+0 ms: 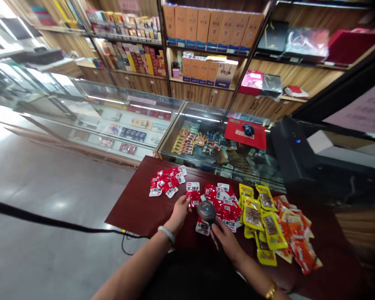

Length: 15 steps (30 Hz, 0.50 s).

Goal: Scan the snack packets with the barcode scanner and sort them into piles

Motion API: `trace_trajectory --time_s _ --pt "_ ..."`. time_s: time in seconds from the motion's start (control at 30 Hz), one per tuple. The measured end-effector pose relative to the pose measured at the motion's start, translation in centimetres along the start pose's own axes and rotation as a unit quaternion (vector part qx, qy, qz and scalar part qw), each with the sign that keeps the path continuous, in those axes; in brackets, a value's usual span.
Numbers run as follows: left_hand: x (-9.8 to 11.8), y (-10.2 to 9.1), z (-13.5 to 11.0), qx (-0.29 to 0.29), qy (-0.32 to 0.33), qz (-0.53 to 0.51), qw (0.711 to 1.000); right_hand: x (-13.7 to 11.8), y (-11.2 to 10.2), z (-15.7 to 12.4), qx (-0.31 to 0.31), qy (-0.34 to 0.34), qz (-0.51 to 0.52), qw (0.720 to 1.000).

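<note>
My left hand (181, 212) pinches the lower left edge of a red and white snack packet (193, 193) above the dark red table. A black handheld barcode scanner (206, 211) is gripped in my right hand (226, 238), its head close to that packet and a small blue light showing on top. Behind and right of the scanner lies a loose pile of red packets (227, 210), partly covered by it. Another group of red packets (167, 180) rests toward the table's left end. Yellow packets (253, 214) lie to the right of my right hand.
Orange packets (295, 227) lie beside the yellow ones on the table (128, 204). A glass display counter (203, 114) adjoins the far edge, bearing a red mat (259, 135) with a mouse (248, 129). A dark monitor or terminal (295, 154) stands right. A black cable (65, 218) crosses left.
</note>
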State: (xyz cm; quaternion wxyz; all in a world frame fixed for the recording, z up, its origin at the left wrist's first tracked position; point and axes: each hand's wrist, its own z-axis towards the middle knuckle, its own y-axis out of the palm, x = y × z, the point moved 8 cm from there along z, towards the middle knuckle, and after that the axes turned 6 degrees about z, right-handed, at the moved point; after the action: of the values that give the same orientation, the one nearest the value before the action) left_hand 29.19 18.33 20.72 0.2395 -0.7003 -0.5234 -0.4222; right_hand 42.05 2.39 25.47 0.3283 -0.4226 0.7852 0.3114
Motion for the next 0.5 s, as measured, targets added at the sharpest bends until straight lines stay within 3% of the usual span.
trace_trajectory --time_s 0.2,0.33,0.43,0.5 --pt "-1.4 4.7 0.4 -0.014 -0.039 -0.041 0.998 1.2 -3.5 -0.5 0.043 -0.006 0.046 0.998" --pt "-2.6 9.4 0.5 -0.081 -0.049 -0.026 0.995 1.7 -5.5 -1.1 0.082 0.002 0.068 0.994" --pt "-2.9 11.9 0.7 -0.169 -0.047 0.103 0.979 1.6 -6.6 -1.8 0.114 0.016 0.070 0.991" --pt "-1.9 11.0 1.6 -0.162 0.000 0.234 0.959 1.5 -7.0 -2.0 0.129 0.016 0.072 0.989"
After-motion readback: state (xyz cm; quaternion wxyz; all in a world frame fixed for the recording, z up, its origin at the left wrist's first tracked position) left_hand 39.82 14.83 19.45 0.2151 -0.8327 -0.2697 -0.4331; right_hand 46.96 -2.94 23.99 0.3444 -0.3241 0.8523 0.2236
